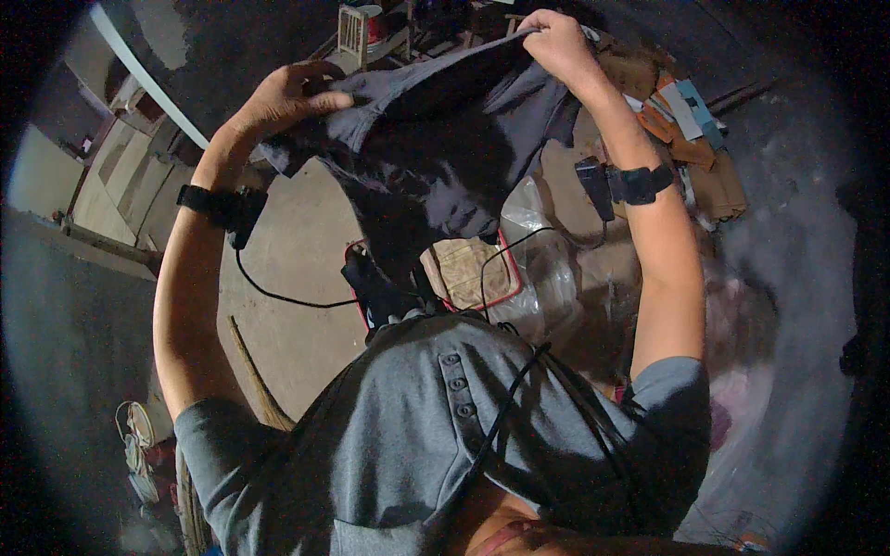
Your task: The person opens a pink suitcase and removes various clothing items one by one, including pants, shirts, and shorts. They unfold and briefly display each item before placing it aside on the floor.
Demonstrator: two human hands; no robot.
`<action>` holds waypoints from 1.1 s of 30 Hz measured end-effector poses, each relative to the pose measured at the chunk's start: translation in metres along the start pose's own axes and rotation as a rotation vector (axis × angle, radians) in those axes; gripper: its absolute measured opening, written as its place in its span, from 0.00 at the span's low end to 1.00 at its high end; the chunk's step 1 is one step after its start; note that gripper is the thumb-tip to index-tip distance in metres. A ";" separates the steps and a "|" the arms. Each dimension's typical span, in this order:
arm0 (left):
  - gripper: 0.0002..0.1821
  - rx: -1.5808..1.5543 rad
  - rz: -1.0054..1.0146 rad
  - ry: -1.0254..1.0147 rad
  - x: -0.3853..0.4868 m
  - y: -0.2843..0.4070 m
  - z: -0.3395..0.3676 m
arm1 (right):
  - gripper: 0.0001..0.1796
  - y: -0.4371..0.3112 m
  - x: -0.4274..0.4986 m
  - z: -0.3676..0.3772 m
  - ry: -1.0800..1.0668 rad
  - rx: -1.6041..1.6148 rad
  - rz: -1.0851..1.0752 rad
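Note:
A dark grey cloth garment [445,146], which looks like a short-sleeved shirt, hangs spread between my raised hands. My right hand [560,45] pinches its top edge at the upper right. At the upper left my left hand [295,97] is at the garment's other side, its thumb and fingers curved around the fabric; whether they grip it cannot be told. The garment's lower part hangs above a red-rimmed container [518,278] with a tan folded cloth or paper bundle [469,271] in it, and partly hides both.
Clear plastic sheeting [546,271] lies right of the container. Flattened cardboard [713,184] is piled at the upper right. A small wooden chair [353,35] stands at the top. A wooden stick [254,368] lies at lower left. Black cables run from both forearm straps.

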State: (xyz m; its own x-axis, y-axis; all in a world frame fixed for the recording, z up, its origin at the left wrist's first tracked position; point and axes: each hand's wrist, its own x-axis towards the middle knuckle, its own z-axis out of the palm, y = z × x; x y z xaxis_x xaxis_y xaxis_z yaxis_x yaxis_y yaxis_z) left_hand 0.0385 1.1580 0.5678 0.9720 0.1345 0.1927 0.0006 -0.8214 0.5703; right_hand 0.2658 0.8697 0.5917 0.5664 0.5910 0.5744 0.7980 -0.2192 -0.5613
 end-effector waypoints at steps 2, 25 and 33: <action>0.40 -0.005 0.072 0.002 0.001 0.009 0.005 | 0.01 -0.012 0.002 -0.016 0.011 -0.023 0.026; 0.13 -0.690 0.233 0.186 0.117 0.019 0.046 | 0.12 -0.022 -0.017 -0.171 -0.016 -0.494 0.193; 0.15 -0.499 0.254 0.340 0.139 0.018 0.060 | 0.04 -0.103 -0.039 -0.155 0.151 -0.558 0.445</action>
State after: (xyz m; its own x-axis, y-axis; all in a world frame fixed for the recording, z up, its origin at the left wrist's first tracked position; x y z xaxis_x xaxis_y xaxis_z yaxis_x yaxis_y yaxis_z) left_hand 0.1879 1.1288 0.5569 0.7992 0.2048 0.5651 -0.4078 -0.5058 0.7601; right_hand 0.1933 0.7495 0.7199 0.8518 0.2491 0.4608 0.4488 -0.8007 -0.3967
